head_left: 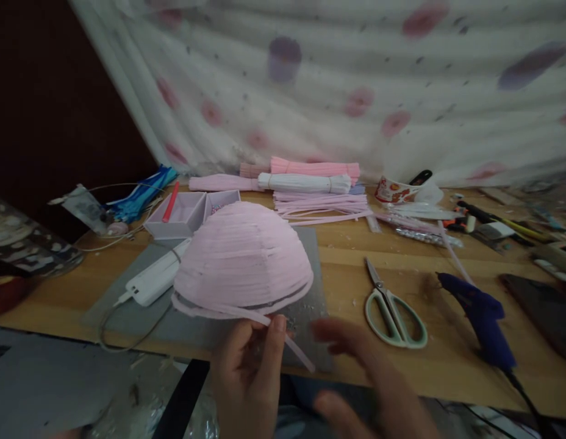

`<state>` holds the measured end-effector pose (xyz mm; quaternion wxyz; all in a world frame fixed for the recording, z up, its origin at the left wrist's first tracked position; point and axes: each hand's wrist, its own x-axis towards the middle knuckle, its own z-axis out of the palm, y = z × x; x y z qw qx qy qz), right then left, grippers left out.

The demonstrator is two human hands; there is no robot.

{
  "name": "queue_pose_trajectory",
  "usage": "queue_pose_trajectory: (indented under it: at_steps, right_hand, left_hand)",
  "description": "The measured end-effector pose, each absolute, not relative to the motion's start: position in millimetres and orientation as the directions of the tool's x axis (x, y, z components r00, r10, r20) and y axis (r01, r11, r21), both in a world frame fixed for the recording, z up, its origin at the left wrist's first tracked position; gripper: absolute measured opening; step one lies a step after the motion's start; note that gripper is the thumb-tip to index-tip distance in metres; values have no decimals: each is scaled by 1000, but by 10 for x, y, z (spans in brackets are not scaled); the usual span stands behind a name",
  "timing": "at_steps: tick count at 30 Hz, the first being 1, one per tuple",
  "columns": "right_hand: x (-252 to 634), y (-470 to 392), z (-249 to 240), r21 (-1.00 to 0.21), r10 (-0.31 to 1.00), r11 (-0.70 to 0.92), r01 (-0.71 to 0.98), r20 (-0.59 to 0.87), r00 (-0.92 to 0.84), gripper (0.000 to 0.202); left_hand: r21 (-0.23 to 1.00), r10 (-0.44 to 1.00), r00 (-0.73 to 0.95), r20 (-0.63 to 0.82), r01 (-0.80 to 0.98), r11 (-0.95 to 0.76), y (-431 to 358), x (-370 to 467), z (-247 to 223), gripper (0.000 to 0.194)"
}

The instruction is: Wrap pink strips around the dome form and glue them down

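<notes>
A pale pink dome [246, 256], built up from rows of fuzzy pipe cleaners, rests on a grey mat [305, 332]. From its lower rim a pink pipe cleaner [299, 352] runs loose toward the table's front edge. My left hand [253, 366] pinches this strip between thumb and fingers, just below the rim. To its right, my right hand [369, 384] is blurred by motion, with thumb and fingers spread and nothing visible between them. Green-handled scissors [395, 314] lie beyond it, blades slightly apart.
A blue glue gun [479, 317] lies right of the scissors, near a dark phone [539, 305]. A white power bank [157, 277] with a cable sits left of the dome. Behind are a divided box [177, 219], pipe cleaner bundles [310, 183] and a paper bowl [395, 190].
</notes>
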<state>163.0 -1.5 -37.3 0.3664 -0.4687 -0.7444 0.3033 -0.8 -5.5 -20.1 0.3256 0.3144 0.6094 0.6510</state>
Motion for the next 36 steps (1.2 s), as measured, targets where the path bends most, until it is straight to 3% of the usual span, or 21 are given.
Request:
queue_pose_trajectory:
  at_steps: [3, 6, 15, 25, 36]
  right_hand:
    - [1167, 0, -306, -939, 911, 249, 237, 144, -385, 39]
    - [1037, 48, -283, -975, 942, 142, 170, 80, -325, 23]
    - [1058, 206, -228, -901, 950, 310, 304, 277, -146, 22]
    - [1131, 391, -143, -869, 946, 313, 384, 322, -42, 19]
    - [1130, 640, -236, -937, 948, 318, 146, 311, -69, 16]
  left_hand:
    - [997, 821, -570, 12, -55, -52, -55, -35, -198, 28]
    - [995, 832, -554, -4, -85, -52, -52, -64, -219, 32]
    - [997, 756, -651, 69, 75, -27, -56, -136, -271, 51]
    - [1000, 743, -668, -26, -5, 31, -61, -116, -247, 50]
    - [999, 760, -650, -19, -38, -7, -18, -73, -263, 47]
